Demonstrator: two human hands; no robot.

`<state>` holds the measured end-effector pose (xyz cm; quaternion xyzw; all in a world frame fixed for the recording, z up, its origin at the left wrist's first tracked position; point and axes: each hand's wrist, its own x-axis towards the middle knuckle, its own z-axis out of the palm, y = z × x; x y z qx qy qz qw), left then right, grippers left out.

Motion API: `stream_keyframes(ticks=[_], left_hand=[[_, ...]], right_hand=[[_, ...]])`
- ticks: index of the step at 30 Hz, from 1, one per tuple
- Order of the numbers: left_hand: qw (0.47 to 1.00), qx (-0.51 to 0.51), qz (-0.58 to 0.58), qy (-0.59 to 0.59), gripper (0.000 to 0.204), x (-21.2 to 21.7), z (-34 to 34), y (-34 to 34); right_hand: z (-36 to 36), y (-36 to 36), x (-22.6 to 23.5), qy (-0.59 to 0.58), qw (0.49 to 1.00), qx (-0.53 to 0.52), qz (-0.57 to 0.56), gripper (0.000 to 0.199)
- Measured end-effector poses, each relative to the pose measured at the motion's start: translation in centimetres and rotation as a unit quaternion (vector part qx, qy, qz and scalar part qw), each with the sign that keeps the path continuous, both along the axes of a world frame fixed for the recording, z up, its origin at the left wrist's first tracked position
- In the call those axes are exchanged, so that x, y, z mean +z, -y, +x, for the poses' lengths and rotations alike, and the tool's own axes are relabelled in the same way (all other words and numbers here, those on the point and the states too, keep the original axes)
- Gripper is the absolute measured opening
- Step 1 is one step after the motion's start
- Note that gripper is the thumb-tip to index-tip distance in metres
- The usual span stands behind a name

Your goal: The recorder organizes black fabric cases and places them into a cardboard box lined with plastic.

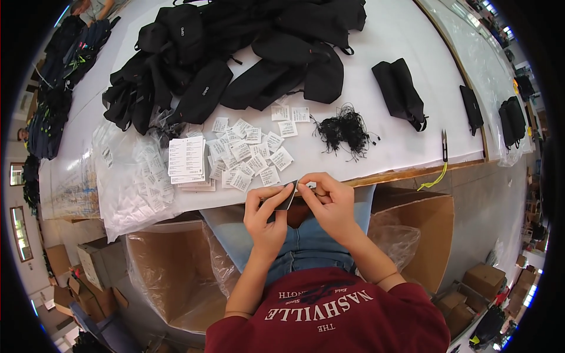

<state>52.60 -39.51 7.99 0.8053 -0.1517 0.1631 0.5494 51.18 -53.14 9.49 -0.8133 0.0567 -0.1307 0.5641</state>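
Observation:
Just off the table's near edge, my left hand (265, 217) pinches a small dark card tag (286, 202) between thumb and fingers. My right hand (331, 207) is closed at the tag's upper corner, thumb against fingertips; what it grips there is too small to make out. Beyond my hands lie scattered small white printed labels (255, 163). A stack of white printed cards (186, 159) stands left of them. To the right is a tangled heap of black strings (345, 133).
Black fabric pouches (282, 70) are piled at the far left; one pouch (399, 94) lies apart on the right. Thread snips (445, 148) with a yellow cord rest near the right edge. A clear plastic bag (132, 176) drapes over the left edge. Cardboard boxes (176, 270) flank my legs.

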Motion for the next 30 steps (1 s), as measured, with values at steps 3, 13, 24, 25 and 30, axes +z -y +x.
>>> stream_keyframes(ticks=[3, 13, 24, 25, 30], left_hand=[[0.997, -0.02, -0.062, -0.045, 0.031, 0.2, -0.1, 0.2], [0.843, -0.25, -0.31, -0.361, 0.022, -1.0, 1.0, -3.2], [0.849, -0.311, -0.187, -0.384, 0.006, -0.5, 0.7, -3.5], [0.855, -0.324, -0.172, -0.366, 0.006, -0.4, 0.6, -3.6], [0.845, -0.292, -0.243, -0.377, 0.005, 0.9, 0.5, -2.3]], right_hand=[[0.1, 0.1, 0.1, -0.022, 0.995, -0.003, 0.094, 0.011], [0.0, 2.6, 0.9, -0.06, 0.979, 0.139, 0.136, 0.012], [-0.2, 3.3, 0.6, -0.133, 0.942, 0.275, 0.141, 0.01], [-0.3, 3.3, 0.5, -0.132, 0.942, 0.274, 0.141, 0.01], [-0.4, 3.2, 0.7, -0.249, 0.854, 0.3, 0.344, 0.014]])
